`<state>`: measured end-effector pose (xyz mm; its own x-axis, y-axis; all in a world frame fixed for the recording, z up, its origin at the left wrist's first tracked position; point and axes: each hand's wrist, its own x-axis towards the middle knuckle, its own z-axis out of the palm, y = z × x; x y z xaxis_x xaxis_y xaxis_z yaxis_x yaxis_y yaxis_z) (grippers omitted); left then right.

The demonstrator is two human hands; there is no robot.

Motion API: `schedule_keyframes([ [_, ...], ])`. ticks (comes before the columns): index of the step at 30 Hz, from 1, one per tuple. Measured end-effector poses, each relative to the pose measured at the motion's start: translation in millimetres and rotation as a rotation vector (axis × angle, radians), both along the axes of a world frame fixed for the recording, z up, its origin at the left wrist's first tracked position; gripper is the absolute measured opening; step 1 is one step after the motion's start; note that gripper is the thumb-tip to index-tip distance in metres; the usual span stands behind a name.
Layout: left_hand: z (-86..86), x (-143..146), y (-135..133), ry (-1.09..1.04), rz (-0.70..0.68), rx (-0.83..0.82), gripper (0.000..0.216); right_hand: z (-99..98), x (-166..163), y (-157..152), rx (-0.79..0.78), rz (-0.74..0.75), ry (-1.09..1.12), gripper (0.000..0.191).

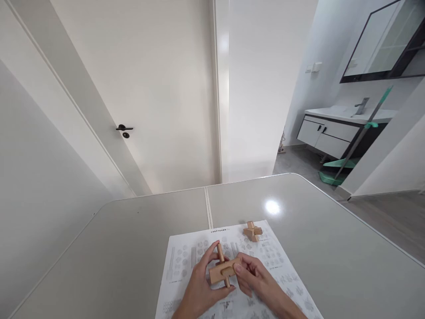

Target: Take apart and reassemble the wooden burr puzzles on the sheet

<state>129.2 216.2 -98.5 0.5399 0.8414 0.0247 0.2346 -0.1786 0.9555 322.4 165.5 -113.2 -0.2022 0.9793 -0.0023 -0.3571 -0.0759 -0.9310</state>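
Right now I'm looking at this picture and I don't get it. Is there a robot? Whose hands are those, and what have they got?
No robot here! These are a person's bare left hand and right hand. There's just one picture, from a camera worn on the person's head, so you look forward and down almost as they do.

Both hands hold a light-brown wooden block with a round wooden rod sticking out above and below it. The left hand spans the rod; the right hand grips the block's right end.

Underneath is a smooth grey table. On it lies a white printed paper sheet, and on the sheet's far right corner sits a small light-brown wooden cross-shaped piece. The sheet's print is too small to read.
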Motion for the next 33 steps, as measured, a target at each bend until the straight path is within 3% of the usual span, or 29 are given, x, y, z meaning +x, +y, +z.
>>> schedule_keyframes([
  [3, -4.3, -1, 2, 0.047, 0.075, 0.052, 0.095, 0.3, 1, -2, -0.002, -0.062, 0.012, 0.041],
  [6, -6.0, -2, 6, 0.09, 0.213, 0.111, 0.092, 1.2, 5, 0, -0.059, -0.234, 0.006, 0.043],
  [9, -5.8, -2, 10, 0.078, 0.357, 0.119, 0.088, -1.5, 10, 3, -0.074, -0.41, -0.218, 0.047],
  [12, -5.5, -3, 12, 0.06, 0.432, 0.121, 0.084, -8.7, 10, 5, -0.054, -0.456, -0.495, 0.05],
  [18, -4.0, -4, 9, 0.082, 0.355, 0.184, 0.083, -22.2, 2, 6, 0.112, -0.362, -0.811, 0.04],
  [24, -10.1, -1, 4, 0.123, 0.278, 0.217, 0.09, -29.2, -3, 4, 0.152, -0.376, -1.039, 0.032],
  [26, -12.9, -2, 4, 0.145, 0.266, 0.243, 0.09, -27.9, -2, 3, 0.142, -0.416, -1.048, 0.035],
  [29, -14.5, -3, 5, 0.169, 0.237, 0.249, 0.091, -18.4, 1, 1, 0.15, -0.477, -0.857, 0.037],
  [33, -13.9, -3, 4, 0.158, 0.179, 0.216, 0.092, -3.2, 3, 0, 0.281, -0.362, -0.619, 0.03],
])
